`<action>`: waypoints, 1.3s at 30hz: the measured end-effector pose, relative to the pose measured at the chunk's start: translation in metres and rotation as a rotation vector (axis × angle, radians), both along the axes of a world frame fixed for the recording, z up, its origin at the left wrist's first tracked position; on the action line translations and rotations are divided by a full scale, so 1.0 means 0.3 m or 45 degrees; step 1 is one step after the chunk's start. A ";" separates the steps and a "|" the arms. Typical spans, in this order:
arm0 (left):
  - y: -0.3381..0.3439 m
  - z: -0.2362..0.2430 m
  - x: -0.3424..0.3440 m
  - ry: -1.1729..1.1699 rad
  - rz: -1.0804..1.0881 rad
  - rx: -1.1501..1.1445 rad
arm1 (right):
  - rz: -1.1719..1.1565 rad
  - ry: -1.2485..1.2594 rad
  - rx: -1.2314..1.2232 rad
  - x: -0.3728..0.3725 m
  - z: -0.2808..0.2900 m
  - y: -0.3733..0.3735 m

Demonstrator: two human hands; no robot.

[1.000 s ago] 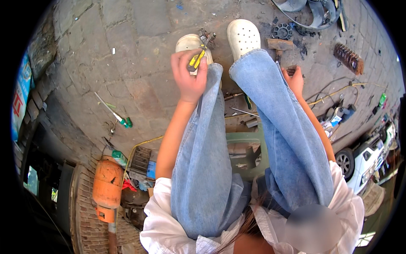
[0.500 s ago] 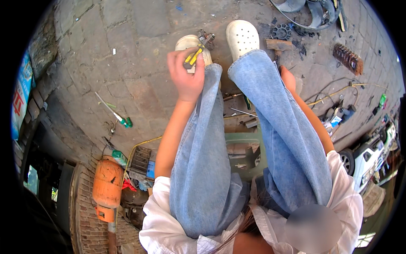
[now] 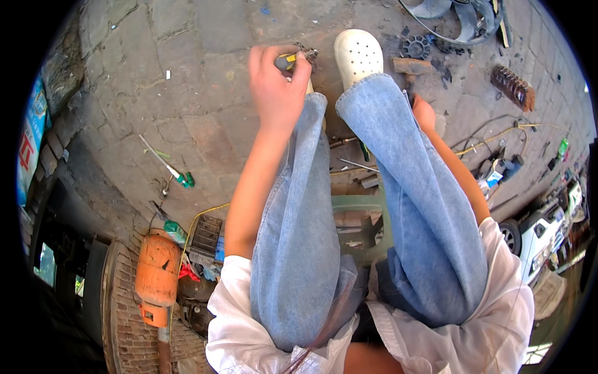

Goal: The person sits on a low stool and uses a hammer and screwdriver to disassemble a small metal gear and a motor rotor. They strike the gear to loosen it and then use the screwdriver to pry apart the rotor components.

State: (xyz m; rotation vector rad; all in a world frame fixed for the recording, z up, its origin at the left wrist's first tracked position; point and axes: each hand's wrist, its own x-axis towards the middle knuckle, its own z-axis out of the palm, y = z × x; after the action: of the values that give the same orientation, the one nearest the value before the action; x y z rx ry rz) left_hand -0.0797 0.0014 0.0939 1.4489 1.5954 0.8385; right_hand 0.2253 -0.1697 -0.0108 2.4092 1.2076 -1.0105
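Note:
My left hand (image 3: 277,84) is closed around a tool with a grey and yellow handle (image 3: 286,60), near my left shoe. Its working end is hidden by my fingers, so its kind cannot be made out. Just past my fingertips is a small dark metal part (image 3: 311,53); whether the tool touches it is unclear. My right hand (image 3: 424,113) is low beside my right shin, its fingers mostly hidden behind the jeans. Closest to it is a wooden block-headed piece (image 3: 411,67) with a short stem, like a mallet.
A black toothed ring (image 3: 415,47), a fan-like wheel (image 3: 464,22) and a brown ribbed block (image 3: 513,88) lie ahead right. Between my legs is a green stool (image 3: 358,202). At left are a green-handled tool (image 3: 180,179), an orange gas cylinder (image 3: 157,268) and a yellow hose (image 3: 215,207).
My left hand has moved slightly forward and turned, with the tool still in it; its handle is now more covered by my fingers. My right hand has hardly moved.

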 end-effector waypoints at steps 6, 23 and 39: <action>0.021 0.011 0.003 0.085 -0.041 -0.010 | -0.390 0.469 0.099 0.096 -0.014 -0.060; 0.011 -0.102 -0.012 -0.344 -0.205 -0.215 | -0.423 0.599 0.108 -0.022 0.388 0.217; -0.036 -0.093 0.001 -0.457 -0.153 -0.134 | 0.955 1.314 0.358 -0.389 0.926 0.532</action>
State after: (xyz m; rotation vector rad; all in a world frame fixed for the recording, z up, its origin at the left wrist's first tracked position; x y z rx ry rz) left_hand -0.0793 -0.0093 0.0660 1.2269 1.2523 0.8746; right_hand 0.1087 -0.0100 0.2668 1.2073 2.4168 -1.9064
